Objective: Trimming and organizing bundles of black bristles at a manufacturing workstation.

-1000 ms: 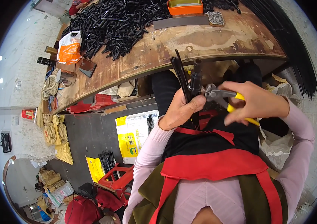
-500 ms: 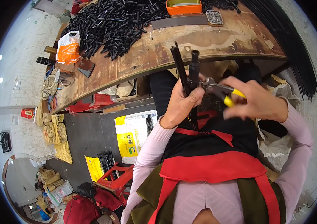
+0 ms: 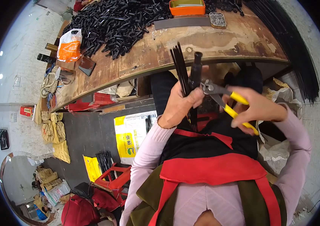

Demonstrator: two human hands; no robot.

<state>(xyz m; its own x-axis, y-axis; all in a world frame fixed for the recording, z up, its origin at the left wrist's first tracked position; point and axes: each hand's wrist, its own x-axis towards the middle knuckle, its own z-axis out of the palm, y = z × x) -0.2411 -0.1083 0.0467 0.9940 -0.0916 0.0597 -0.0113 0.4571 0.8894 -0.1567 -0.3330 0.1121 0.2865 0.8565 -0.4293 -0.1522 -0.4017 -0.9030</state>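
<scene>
Partly hidden, a black tube stands in the left hand, its near end lost behind the thumb. Thin black rods share that grip, which is closed round both; the hand covers the rods' middle, and their near ends blend into the dark clothing. Whether the nose of the pliers touches the tube is hard to make out. The tube's long axis runs near to far, its far end leaning slightly right; the rods lean left at their far ends. The pliers slant, nose far and left, yellow handles near and right, spread in the right hand's grip, its fingers slightly blurred. Beyond, the bench carries a heap of short black pieces, cut off at the far edge, and an orange box.
</scene>
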